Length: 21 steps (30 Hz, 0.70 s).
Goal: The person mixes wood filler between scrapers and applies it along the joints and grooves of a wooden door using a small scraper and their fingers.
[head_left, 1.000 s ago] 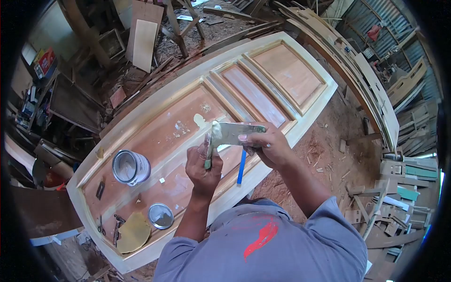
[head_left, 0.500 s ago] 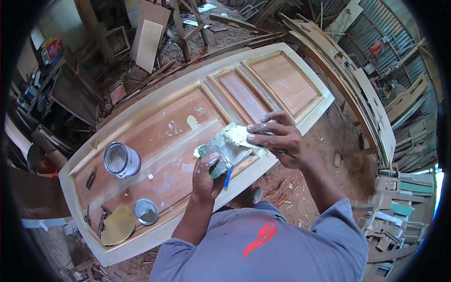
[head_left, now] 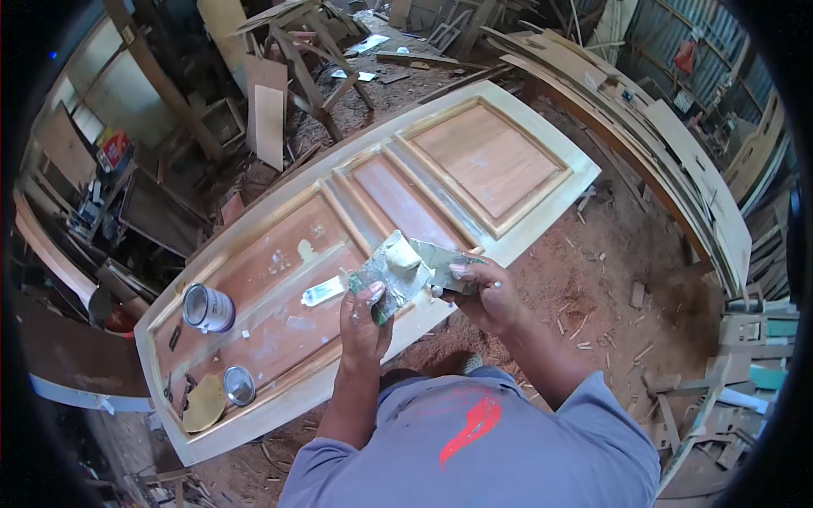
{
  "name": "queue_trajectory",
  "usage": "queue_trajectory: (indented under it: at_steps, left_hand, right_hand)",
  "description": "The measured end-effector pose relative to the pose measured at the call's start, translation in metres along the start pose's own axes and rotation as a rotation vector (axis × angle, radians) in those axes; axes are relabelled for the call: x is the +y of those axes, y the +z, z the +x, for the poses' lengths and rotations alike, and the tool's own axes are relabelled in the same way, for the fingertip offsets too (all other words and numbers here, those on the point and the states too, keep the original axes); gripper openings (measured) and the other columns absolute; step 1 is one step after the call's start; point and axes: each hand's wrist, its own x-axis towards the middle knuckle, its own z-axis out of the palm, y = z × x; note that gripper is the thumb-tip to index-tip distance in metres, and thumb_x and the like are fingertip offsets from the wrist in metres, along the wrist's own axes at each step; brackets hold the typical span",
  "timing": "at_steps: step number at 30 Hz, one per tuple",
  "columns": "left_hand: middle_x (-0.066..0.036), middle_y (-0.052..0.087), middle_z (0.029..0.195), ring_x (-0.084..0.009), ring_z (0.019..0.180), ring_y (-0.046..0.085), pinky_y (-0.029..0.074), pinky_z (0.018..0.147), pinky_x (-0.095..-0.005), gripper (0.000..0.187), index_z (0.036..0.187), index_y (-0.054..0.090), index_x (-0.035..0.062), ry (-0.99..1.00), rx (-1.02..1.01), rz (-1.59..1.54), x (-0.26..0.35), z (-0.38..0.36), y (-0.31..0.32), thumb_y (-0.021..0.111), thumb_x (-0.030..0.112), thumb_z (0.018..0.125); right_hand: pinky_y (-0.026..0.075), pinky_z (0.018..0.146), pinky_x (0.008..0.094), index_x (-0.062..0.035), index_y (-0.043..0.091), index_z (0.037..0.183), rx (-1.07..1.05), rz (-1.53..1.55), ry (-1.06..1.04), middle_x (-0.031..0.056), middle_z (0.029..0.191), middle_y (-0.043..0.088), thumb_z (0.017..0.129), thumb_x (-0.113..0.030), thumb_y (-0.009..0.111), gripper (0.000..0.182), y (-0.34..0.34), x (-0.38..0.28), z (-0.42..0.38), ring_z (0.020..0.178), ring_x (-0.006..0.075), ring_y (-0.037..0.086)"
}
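Observation:
My left hand point(head_left: 366, 317) is wrapped round a flat, smeared palette plate point(head_left: 391, 284) that bears a lump of whitish paste point(head_left: 401, 254). My right hand point(head_left: 483, 290) grips a flat greyish scraper point(head_left: 440, 264), its edge meeting the paste on the plate. Both hands are above the near edge of a panelled wooden door point(head_left: 491, 161). A whitish tube point(head_left: 323, 291) lies on the door just left of my left hand. Farther left stand an open can point(head_left: 208, 308) and a round metal lid point(head_left: 240, 385).
A curved yellowish sheet point(head_left: 204, 404) and small dark tools lie at the door's left end. Long boards point(head_left: 635, 118) are stacked at the right. A wooden trestle point(head_left: 315, 72) stands beyond the door, and wood scraps litter the ground.
My right hand has turned and lowered, bringing the scraper flatter against the plate. The whitish tube now shows beside my left hand. The camera view has shifted.

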Motion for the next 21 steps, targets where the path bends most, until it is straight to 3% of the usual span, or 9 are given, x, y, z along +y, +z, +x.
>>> queue_trajectory:
  at_steps: [2, 6, 9, 10, 12, 13, 17, 18, 21]
  left_hand:
    - [-0.01, 0.069, 0.113, -0.022, 0.099, 0.071, 0.061, 0.086, -0.0359, 0.035, 0.124, 0.059, -0.0009, 0.02, 0.003, 0.02, -0.029, 0.001, 0.031, 0.063, 0.012, 0.092]
    - [-0.006, 0.07, 0.106, -0.0168, 0.093, 0.07, 0.06, 0.085, -0.0318, 0.028, 0.12, 0.061, 0.0013, 0.116, 0.003, 0.085, -0.071, 0.004, 0.065, 0.062, 0.011, 0.094]
    - [-0.005, 0.07, 0.101, -0.0151, 0.089, 0.068, 0.055, 0.083, -0.0297, 0.018, 0.11, 0.067, -0.001, 0.23, 0.047, 0.203, -0.091, 0.004, 0.103, 0.061, 0.007, 0.095]
    - [-0.005, 0.07, 0.1, -0.0147, 0.089, 0.068, 0.054, 0.082, -0.0294, 0.017, 0.109, 0.067, -0.0012, 0.248, 0.048, 0.233, -0.099, 0.006, 0.109, 0.061, 0.007, 0.095]
    - [-0.005, 0.07, 0.098, -0.0138, 0.087, 0.067, 0.054, 0.08, -0.0286, 0.016, 0.108, 0.067, -0.0016, 0.27, 0.04, 0.295, -0.117, 0.011, 0.118, 0.061, 0.006, 0.095]
    - [-0.005, 0.07, 0.098, -0.0136, 0.087, 0.067, 0.053, 0.079, -0.0285, 0.016, 0.107, 0.068, -0.0015, 0.229, 0.05, 0.304, -0.128, 0.014, 0.124, 0.061, 0.006, 0.095]
    - [-0.006, 0.07, 0.098, -0.0145, 0.086, 0.067, 0.054, 0.079, -0.0294, 0.015, 0.107, 0.067, -0.0014, -0.005, 0.056, 0.217, -0.166, 0.037, 0.136, 0.06, 0.005, 0.096]
    - [-0.007, 0.07, 0.099, -0.0151, 0.086, 0.068, 0.055, 0.08, -0.03, 0.015, 0.108, 0.067, -0.0014, -0.081, 0.048, 0.165, -0.173, 0.046, 0.139, 0.06, 0.004, 0.096]
    - [-0.01, 0.069, 0.098, -0.0214, 0.088, 0.07, 0.059, 0.08, -0.0344, 0.019, 0.11, 0.063, -0.0032, -0.232, 0.065, 0.056, -0.191, 0.084, 0.147, 0.058, 0.009, 0.095]
  right_hand:
    - [0.055, 0.079, 0.0347, 0.0062, 0.061, 0.124, 0.048, 0.05, 0.014, 0.0131, 0.105, 0.07, 0.093, -0.012, 0.058, 0.036, -0.032, -0.022, -0.015, 0.092, 0.0228, 0.069]
    - [0.055, 0.082, 0.0352, 0.0075, 0.062, 0.124, -0.106, 0.022, -0.002, 0.0145, 0.107, 0.071, 0.092, -0.012, 0.057, 0.037, -0.094, -0.067, -0.043, 0.092, 0.0227, 0.069]
    - [0.055, 0.081, 0.0338, 0.008, 0.062, 0.124, -0.064, 0.007, -0.114, 0.0138, 0.102, 0.072, 0.092, -0.012, 0.056, 0.038, -0.113, -0.102, -0.055, 0.091, 0.0227, 0.068]
    - [0.052, 0.088, 0.0372, 0.008, 0.063, 0.122, -0.104, -0.069, -0.142, 0.0167, 0.108, 0.07, 0.09, -0.015, 0.058, 0.04, -0.127, -0.111, -0.053, 0.096, 0.0258, 0.068]
    - [0.051, 0.091, 0.0371, 0.0078, 0.063, 0.125, 0.024, -0.367, -0.288, 0.0171, 0.111, 0.07, 0.091, -0.011, 0.058, 0.039, -0.137, -0.116, -0.051, 0.098, 0.0254, 0.067]
    - [0.05, 0.092, 0.0371, 0.0077, 0.063, 0.126, 0.092, -0.517, -0.363, 0.0172, 0.112, 0.07, 0.092, -0.008, 0.057, 0.039, -0.141, -0.119, -0.047, 0.1, 0.0252, 0.067]
    - [0.043, 0.105, 0.0356, -0.0046, 0.068, 0.129, -0.095, -1.172, -0.874, 0.0102, 0.129, 0.067, 0.088, 0.006, 0.06, 0.043, -0.164, -0.138, -0.021, 0.116, 0.0261, 0.059]
    - [0.04, 0.109, 0.0395, -0.0091, 0.071, 0.126, -0.092, -1.145, -0.812, 0.008, 0.131, 0.068, 0.083, 0.006, 0.064, 0.047, -0.173, -0.141, -0.015, 0.122, 0.0279, 0.056]
    - [0.041, 0.108, 0.0412, -0.0094, 0.072, 0.125, -0.116, -1.356, -0.865, 0.0094, 0.13, 0.069, 0.078, 0.006, 0.066, 0.05, -0.199, -0.169, 0.003, 0.12, 0.0293, 0.057]
